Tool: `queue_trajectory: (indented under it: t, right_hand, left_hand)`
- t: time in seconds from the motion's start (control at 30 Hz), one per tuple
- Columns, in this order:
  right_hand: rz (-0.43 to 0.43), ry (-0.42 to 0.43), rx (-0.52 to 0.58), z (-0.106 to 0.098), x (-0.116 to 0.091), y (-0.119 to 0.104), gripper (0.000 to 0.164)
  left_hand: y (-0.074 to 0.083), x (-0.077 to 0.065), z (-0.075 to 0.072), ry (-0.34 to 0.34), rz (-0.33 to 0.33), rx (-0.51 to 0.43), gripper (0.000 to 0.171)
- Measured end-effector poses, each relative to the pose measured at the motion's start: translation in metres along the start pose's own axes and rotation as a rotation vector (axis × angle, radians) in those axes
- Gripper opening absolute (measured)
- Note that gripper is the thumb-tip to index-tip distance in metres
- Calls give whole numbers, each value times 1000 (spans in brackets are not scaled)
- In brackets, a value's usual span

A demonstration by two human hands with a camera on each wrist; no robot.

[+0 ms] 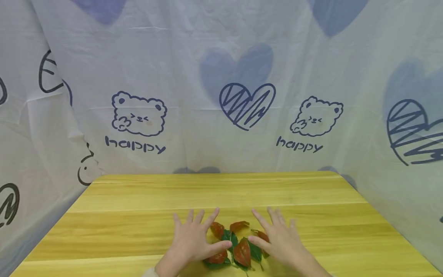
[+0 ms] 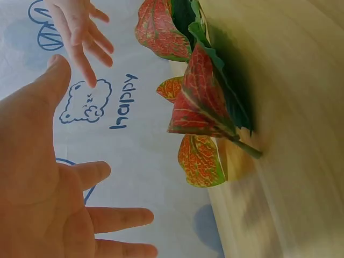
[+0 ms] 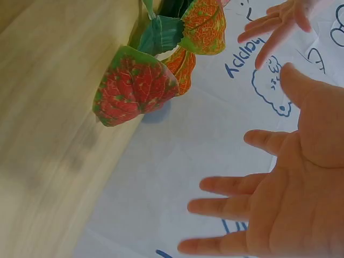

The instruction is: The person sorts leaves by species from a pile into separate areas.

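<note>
A small cluster of red and green leaves lies on the wooden table near its front edge. In the left wrist view a red leaf with pale veins and a short stem shows up close; a red leaf with a green rim appears in the right wrist view. My left hand hovers at the cluster's left side, fingers spread and thumb over the leaves. On the other side my right hand is likewise spread, its thumb reaching over the leaves. Neither hand holds anything; parts of the outer leaves are hidden beneath them.
The yellow wood-grain table stretches back to a pale cloth backdrop printed with hearts, bear faces and the word "happy". More of the cloth hangs along the left and right sides of the table.
</note>
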State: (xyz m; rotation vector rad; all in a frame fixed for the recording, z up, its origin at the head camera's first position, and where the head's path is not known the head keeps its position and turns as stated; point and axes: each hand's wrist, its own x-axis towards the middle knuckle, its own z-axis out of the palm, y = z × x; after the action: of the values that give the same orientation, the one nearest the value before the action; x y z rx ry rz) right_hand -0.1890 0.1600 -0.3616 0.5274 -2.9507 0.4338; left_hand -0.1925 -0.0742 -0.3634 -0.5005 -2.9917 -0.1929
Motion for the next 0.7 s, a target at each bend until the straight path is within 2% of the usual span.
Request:
queue_trajectory:
  t: [0.23,0.53,0.7]
  right_hand:
    - [-103,5,129,1,2,8,57]
    - [-147,-165,453,4,10,31,45]
    - [-160,-213,555,10,14,41,41]
  left_hand:
    - [-2,2,3,-14,10,-91,86]
    - [-7,5,6,5,67,-206,79]
    - [-12,10,11,16,99,-362,68]
